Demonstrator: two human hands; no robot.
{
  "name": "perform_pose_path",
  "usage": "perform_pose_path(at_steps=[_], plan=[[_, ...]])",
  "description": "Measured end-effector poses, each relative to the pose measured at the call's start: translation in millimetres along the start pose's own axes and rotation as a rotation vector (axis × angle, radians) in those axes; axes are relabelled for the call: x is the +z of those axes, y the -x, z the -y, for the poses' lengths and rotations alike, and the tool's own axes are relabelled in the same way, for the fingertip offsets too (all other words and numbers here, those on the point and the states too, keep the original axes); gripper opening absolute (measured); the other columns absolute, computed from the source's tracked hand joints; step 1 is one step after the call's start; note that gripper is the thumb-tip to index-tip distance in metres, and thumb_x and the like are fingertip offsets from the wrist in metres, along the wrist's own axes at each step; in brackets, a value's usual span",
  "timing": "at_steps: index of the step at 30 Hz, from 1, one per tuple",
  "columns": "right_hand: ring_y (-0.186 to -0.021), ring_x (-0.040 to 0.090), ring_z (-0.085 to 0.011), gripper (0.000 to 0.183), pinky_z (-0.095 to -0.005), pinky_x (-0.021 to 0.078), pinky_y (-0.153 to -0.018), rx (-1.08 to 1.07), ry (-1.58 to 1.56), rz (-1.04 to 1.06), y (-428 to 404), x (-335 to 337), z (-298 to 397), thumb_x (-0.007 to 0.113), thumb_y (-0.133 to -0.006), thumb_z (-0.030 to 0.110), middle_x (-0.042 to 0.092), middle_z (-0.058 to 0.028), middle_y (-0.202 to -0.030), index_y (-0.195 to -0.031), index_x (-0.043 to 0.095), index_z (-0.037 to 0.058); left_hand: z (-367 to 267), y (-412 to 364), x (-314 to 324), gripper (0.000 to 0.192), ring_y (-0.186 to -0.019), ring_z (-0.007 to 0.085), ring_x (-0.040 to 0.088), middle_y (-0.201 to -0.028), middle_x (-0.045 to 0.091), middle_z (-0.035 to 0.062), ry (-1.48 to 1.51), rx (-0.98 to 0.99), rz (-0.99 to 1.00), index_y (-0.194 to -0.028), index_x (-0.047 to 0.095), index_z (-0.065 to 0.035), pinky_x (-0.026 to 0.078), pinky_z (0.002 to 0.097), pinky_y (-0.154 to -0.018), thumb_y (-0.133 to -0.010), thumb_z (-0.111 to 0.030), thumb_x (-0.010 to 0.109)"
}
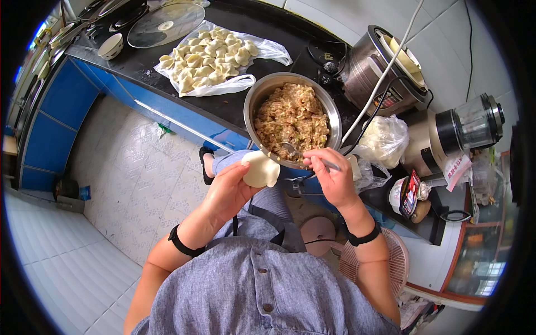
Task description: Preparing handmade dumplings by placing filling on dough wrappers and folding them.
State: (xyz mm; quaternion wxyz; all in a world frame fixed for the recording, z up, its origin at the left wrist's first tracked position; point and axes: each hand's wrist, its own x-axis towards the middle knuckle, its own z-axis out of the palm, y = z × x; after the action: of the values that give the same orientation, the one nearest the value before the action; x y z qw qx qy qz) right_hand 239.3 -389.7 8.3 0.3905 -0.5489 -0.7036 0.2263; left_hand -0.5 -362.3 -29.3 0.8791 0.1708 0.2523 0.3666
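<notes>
My left hand [228, 190] holds a round, flat dough wrapper [260, 169] by its left edge, just below the rim of a steel bowl [334, 121]. In the bowl lies a heap of minced filling [293, 117] with bits of green. My right hand [333, 173] grips the handle of a metal spoon [289, 147], whose tip is in the filling at the bowl's near side. Up and to the left of the bowl, many folded dumplings [209, 56] lie on a white plastic bag [272, 48] on the black countertop [230, 100].
A glass lid [184, 21] and a small bowl [111, 47] stand at the upper left. Right of the steel bowl are an electric cooker [364, 75], a bag of dough [383, 138] and a blender [423, 142]. A pale cable crosses there. A pink fan [393, 259] stands below.
</notes>
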Motion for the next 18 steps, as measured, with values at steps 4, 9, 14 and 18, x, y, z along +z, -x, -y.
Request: perform_pose_path(at_steps=[4,9,14,18], plan=[[-0.072,0.063,-0.0139,0.018,-0.0251,0.0497,-0.065,0.093,-0.188,-0.028,3,0,3,0.051,-0.097,0.011,0.065,-0.0062,-0.078,-0.096,0.064,-0.0011,-1,0,1,0.043,-0.121,0.0281,0.053,-0.134,0.051,0.0177,-0.001,0.000,-0.004,-0.137,0.037,0.0067,0.043,0.0404,-0.105,-0.102,-0.019,0.037],[-0.069,0.058,-0.0066,0.024,-0.0200,0.0466,-0.063,0.287,-0.427,-0.090,2,-8,-8,0.046,-0.101,0.018,0.066,-0.0046,-0.080,-0.100,0.062,0.0006,4,-2,-8,0.043,-0.122,0.0285,0.053,-0.134,0.051,0.0175,0.067,0.019,-0.026,-0.135,0.039,0.0068,0.042,0.0423,-0.105,-0.102,-0.019,0.038],[-0.071,0.063,-0.0158,0.016,-0.0270,0.0491,-0.065,0.157,-0.226,-0.132,1,-4,-2,0.052,-0.096,0.012,0.066,-0.0080,-0.079,-0.096,0.063,0.0003,4,3,-18,0.043,-0.121,0.0291,0.053,-0.134,0.051,0.0176,0.049,0.031,-0.007,-0.135,0.041,0.0061,0.043,0.0430,-0.105,-0.101,-0.020,0.039],[-0.073,0.065,-0.0230,0.010,-0.0316,0.0503,-0.067,-0.024,0.011,-0.025,4,-6,5,0.057,-0.092,0.008,0.065,-0.0110,-0.078,-0.092,0.063,-0.0001,0,7,-12,0.043,-0.120,0.0294,0.054,-0.134,0.052,0.0174,0.025,0.043,-0.012,-0.136,0.040,0.0059,0.043,0.0434,-0.105,-0.101,-0.021,0.040]])
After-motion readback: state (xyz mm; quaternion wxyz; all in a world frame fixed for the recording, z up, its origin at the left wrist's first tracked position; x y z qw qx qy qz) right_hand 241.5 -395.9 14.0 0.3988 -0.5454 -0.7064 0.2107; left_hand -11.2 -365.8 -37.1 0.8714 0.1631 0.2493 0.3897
